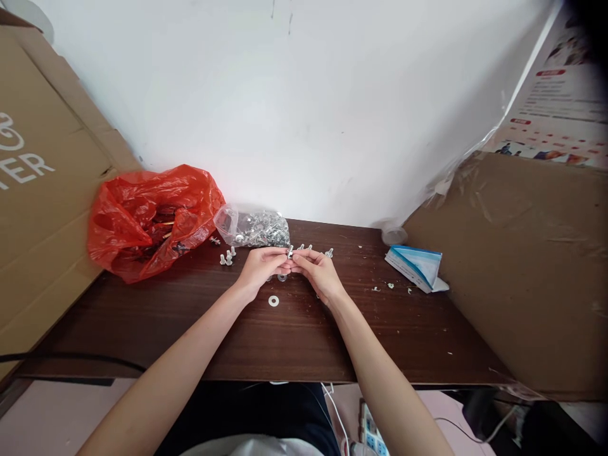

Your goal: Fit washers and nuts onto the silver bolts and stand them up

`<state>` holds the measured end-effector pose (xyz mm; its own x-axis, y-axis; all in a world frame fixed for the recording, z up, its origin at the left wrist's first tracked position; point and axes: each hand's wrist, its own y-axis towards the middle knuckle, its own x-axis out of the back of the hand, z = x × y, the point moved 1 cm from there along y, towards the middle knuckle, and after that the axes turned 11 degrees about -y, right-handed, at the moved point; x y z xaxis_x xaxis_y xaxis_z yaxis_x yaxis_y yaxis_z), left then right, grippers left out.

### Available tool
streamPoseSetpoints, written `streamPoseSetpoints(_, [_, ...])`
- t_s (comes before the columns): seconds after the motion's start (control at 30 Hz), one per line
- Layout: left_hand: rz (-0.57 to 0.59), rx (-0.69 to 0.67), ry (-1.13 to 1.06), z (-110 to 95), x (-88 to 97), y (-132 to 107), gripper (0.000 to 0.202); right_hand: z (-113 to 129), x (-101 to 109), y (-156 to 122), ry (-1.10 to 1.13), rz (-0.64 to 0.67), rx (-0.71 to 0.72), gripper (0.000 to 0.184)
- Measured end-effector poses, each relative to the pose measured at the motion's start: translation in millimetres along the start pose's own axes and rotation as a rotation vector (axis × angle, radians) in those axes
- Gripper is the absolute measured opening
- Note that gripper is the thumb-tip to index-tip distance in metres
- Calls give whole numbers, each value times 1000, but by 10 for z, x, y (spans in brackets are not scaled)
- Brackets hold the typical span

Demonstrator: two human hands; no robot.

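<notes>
Between the fingertips of both hands is a small metal bolt (290,251), held upright just above the table. My left hand (260,269) pinches it from the left, and my right hand (317,269) pinches it from the right. Whether a nut or washer sits on the bolt is too small to tell. Below the hands a flat metal washer (273,301) lies on the table, with another washer (282,278) partly under the fingers. Several bolts (228,258) stand to the left of my left hand. More bolts (329,253) are behind my right hand.
A clear bag of small metal parts (261,229) lies against the wall, beside an open red plastic bag (156,221). At the right are a blue and white packet (415,266) and a clear round container (394,233). Cardboard (513,272) flanks the dark wooden table (190,335).
</notes>
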<state>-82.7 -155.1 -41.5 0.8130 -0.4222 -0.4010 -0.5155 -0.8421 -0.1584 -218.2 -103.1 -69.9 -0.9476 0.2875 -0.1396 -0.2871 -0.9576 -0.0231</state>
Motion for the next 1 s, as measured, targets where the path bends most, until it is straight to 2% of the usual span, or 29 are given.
streamPoseSetpoints(0.17, [-3, -23, -45, 11, 15, 9, 23, 7, -2, 0, -29, -4, 48, 33])
streamPoseSetpoints(0.33, [-19, -64, -63, 44, 26, 24, 24, -15, 0, 12, -199, -48, 206, 28])
streamPoseSetpoints(0.57, [-34, -119, -73, 89, 41, 48, 36, -8, -8, -26, -455, -112, 389, 20])
streamPoseSetpoints(0.7, [-23, -162, -59, 113, 60, 68, 42, 32, -29, -60, -511, -125, 454, 17])
streamPoseSetpoints(0.8, [4, -226, -2, 137, 73, 88, 40, 41, -43, -69, -484, -123, 460, 17])
streamPoseSetpoints(1.0, [52, -444, 220, 121, 117, 129, 30, 43, -44, -72, -464, -148, 494, 17])
